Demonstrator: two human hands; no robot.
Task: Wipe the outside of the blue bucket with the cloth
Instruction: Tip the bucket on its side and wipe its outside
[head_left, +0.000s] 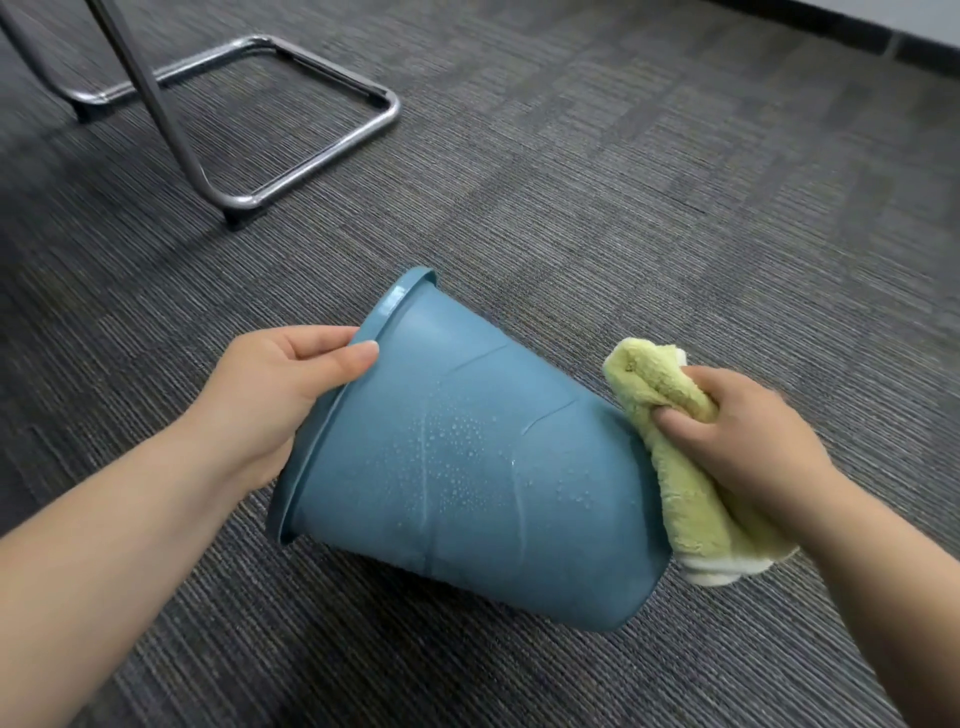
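The blue bucket (457, 457) is tipped on its side over the grey carpet, its mouth to the left and its base to the lower right. Water drops cover the middle of its outer wall. My left hand (280, 395) grips the rim, thumb on the outside. My right hand (727, 431) holds a bunched yellow-green cloth (670, 431) with a white edge. The cloth lies against the bucket's base end, on the right side. The bucket's inside is hidden.
A chrome chair frame (291, 130) stands on the carpet at the upper left, well behind the bucket. A dark skirting and pale wall (857, 31) run along the top right. Grey striped carpet (623, 182) covers the floor all around.
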